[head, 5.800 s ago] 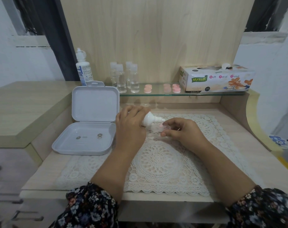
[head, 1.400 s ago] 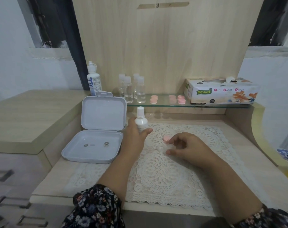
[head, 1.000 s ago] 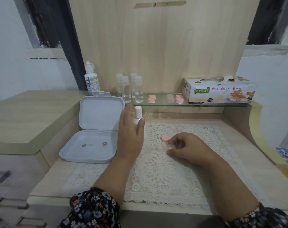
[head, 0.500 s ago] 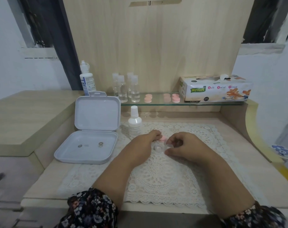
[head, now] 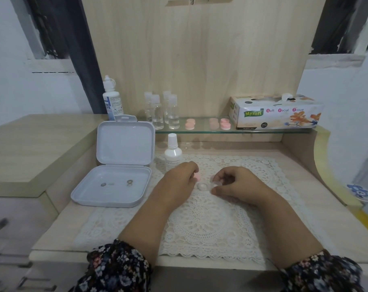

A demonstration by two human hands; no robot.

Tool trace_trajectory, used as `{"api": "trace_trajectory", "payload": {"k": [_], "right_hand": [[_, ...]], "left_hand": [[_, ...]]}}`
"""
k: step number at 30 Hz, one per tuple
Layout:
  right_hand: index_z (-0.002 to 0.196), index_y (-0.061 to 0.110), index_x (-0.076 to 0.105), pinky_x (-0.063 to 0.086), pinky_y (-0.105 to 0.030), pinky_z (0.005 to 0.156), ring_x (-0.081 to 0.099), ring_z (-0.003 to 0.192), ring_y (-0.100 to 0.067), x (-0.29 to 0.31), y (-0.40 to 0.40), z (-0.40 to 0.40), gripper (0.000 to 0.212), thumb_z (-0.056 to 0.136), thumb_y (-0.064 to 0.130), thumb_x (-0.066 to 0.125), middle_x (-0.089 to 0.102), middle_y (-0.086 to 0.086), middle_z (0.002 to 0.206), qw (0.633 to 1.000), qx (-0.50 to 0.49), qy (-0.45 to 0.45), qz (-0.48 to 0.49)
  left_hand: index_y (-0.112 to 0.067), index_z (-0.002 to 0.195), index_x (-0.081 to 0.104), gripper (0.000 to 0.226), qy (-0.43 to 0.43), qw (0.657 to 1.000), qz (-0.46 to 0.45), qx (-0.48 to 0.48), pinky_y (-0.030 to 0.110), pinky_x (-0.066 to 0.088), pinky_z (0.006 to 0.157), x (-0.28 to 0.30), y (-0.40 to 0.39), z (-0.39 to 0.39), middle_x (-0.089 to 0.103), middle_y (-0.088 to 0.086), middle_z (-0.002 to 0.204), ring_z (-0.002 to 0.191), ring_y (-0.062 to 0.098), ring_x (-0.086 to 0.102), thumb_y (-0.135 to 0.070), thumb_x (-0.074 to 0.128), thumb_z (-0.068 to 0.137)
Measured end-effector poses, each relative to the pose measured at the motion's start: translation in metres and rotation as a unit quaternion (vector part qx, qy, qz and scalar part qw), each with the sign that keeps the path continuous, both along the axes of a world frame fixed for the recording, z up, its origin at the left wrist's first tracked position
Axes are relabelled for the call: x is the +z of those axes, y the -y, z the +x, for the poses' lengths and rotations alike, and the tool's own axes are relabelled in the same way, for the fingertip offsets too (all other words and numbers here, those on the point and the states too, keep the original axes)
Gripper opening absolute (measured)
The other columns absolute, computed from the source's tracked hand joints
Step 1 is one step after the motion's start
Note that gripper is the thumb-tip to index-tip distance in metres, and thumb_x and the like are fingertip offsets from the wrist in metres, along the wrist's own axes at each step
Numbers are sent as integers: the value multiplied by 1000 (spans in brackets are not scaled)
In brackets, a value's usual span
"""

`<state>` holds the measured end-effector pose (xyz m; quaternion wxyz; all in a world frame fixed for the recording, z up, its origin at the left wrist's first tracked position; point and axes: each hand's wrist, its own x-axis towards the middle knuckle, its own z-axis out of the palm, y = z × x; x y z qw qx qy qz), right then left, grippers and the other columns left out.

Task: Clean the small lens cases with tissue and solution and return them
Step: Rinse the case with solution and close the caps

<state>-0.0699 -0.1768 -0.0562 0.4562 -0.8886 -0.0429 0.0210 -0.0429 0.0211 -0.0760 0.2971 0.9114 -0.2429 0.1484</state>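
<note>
On the lace mat (head: 210, 224) lies a small clear lens case (head: 203, 186) with its wells uncovered. My right hand (head: 235, 184) pinches its right end between thumb and fingertips. My left hand (head: 178, 180) pinches a pink cap (head: 197, 176) just left of the case. The white solution bottle (head: 173, 153) stands upright and capped behind my left hand. A tissue box (head: 275, 111) sits on the glass shelf (head: 261, 131), with more pink lens cases (head: 190, 124) beside it.
An open white plastic box (head: 115, 165) with small items inside lies at the left. A taller solution bottle (head: 112, 100) and several small clear bottles (head: 164, 110) stand at the back. A raised wooden counter (head: 31, 148) borders the left, a curved wooden side (head: 324, 165) the right.
My left hand set the white bottle upright on the mat, let go, and came down to the pink cap, which it now pinches. My right hand stayed on the clear case.
</note>
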Motion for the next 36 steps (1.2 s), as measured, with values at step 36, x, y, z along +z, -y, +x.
{"api": "trace_trajectory", "payload": {"k": [36], "right_hand": [[83, 22, 70, 52, -29, 63, 60, 63, -10, -3, 1, 4, 23, 67, 23, 87, 66, 1, 74, 1000, 8, 4, 5]], "left_hand": [[-21, 119, 60, 29, -24, 995, -25, -95, 19, 41, 86, 3, 10, -9, 59, -11, 106, 97, 2, 48, -25, 63, 90]]}}
